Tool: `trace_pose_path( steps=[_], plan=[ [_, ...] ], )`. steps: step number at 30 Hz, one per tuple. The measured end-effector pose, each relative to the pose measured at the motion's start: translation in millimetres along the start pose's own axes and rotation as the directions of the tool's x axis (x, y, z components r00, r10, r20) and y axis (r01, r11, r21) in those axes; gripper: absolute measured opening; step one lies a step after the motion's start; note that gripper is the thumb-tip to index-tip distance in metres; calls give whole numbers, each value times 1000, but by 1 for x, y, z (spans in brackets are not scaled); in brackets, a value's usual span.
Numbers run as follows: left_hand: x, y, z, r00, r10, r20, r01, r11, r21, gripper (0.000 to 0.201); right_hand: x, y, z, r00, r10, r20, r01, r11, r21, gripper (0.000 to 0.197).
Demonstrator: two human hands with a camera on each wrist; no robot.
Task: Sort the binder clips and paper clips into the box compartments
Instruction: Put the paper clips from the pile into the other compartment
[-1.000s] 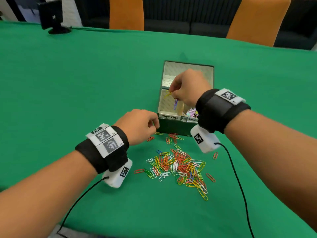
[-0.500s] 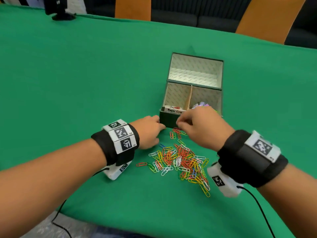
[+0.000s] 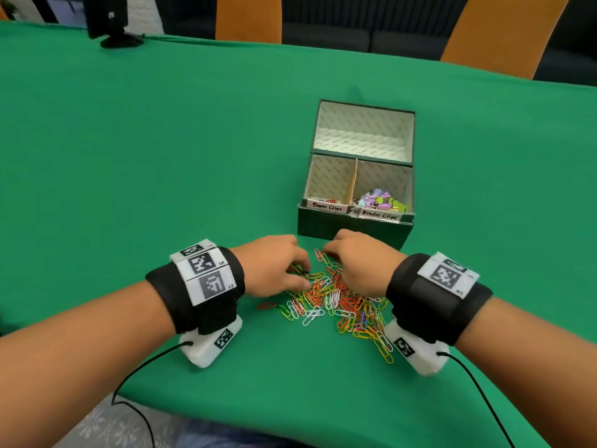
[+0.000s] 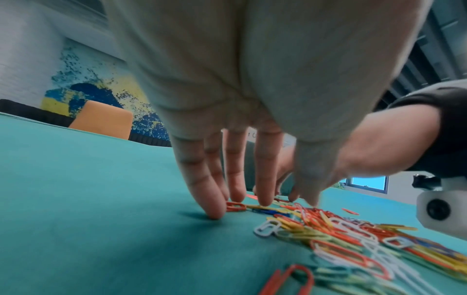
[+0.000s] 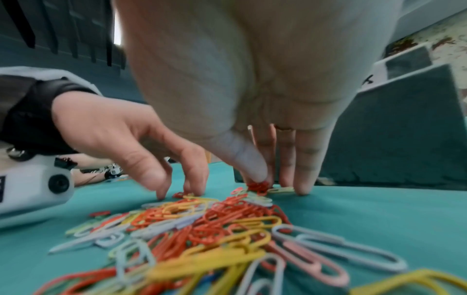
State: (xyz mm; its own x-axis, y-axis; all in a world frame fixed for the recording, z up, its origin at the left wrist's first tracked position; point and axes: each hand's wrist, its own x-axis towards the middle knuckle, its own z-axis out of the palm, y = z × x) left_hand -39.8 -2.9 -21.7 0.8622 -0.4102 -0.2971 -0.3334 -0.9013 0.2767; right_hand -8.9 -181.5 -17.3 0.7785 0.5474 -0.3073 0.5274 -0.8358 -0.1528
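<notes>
A dark green box (image 3: 323,223) stands on the green table, its front compartments labelled Paper Clips and Binder Clips. Pastel binder clips (image 3: 381,200) fill the right one; a few paper clips (image 3: 324,201) lie in the left one. A pile of coloured paper clips (image 3: 339,302) (image 5: 215,219) lies in front of the box. My left hand (image 3: 302,273) (image 4: 265,201) reaches down with straight fingers, their tips touching the table and clips at the pile's far left edge. My right hand (image 3: 326,253) (image 5: 260,179) pinches red paper clips between thumb and fingers, close to the box's front wall (image 5: 391,129).
The box's large back compartment (image 3: 361,137) holds nothing. Two orange chairs (image 3: 248,17) (image 3: 497,30) stand behind the table, and a black stand (image 3: 111,27) sits at its far left. Cables trail from both wrist cameras over the near table edge.
My right hand has come back from over the paper clip compartment to the pile's far edge. The left hand has shifted right onto the pile.
</notes>
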Motion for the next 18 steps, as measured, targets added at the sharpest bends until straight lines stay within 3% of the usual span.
trace_pose_path(
  steps=[4, 7, 9, 14, 18],
  plan=[
    [-8, 6, 0, 997, 24, 76, -25, 1000, 6, 63, -15, 12, -1, 999, -34, 19, 31, 992, 121, 45],
    [-4, 10, 1, 995, 42, 86, -40, 999, -23, 49, -19, 22, 4, 996, -36, -77, 46, 990, 135, 32],
    [0, 13, 1, 996, 46, 78, -42, 998, -54, 37, -16, 25, 6, 993, -23, -114, 37, 992, 124, 37],
    [1, 17, -1, 997, 59, 42, -58, 998, -33, 26, 5, 12, 8, 997, -73, -15, 74, 997, 17, 56],
    [-7, 11, -4, 1000, 7, 7, -7, 998, -70, 23, 6, 10, 6, 996, -83, 26, 83, 996, -16, 36]
  ],
)
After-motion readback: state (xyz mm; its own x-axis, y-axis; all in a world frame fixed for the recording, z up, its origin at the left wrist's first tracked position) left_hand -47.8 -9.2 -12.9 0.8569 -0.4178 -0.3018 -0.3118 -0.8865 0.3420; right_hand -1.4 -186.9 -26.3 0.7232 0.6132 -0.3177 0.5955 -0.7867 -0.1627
